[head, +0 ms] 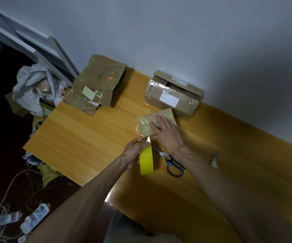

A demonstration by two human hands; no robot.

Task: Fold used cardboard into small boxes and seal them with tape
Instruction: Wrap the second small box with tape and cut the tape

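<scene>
Dim, bluish cast; dark corners; glare on table (96, 141); wide-angle edge distortion.

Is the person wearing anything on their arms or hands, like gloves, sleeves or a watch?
No. The left hand and the right hand are bare, with no gloves. Both arms are uncovered right to the picture's edge: no sleeves, watch or bracelet. No rings show.

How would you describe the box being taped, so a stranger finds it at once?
On the yellow wooden table, look just in front of the larger box with a white label by the wall. The small box lies under the flat right hand, and clear tape runs from it to the yellow roll in the left hand. Only this box is touched.
</scene>
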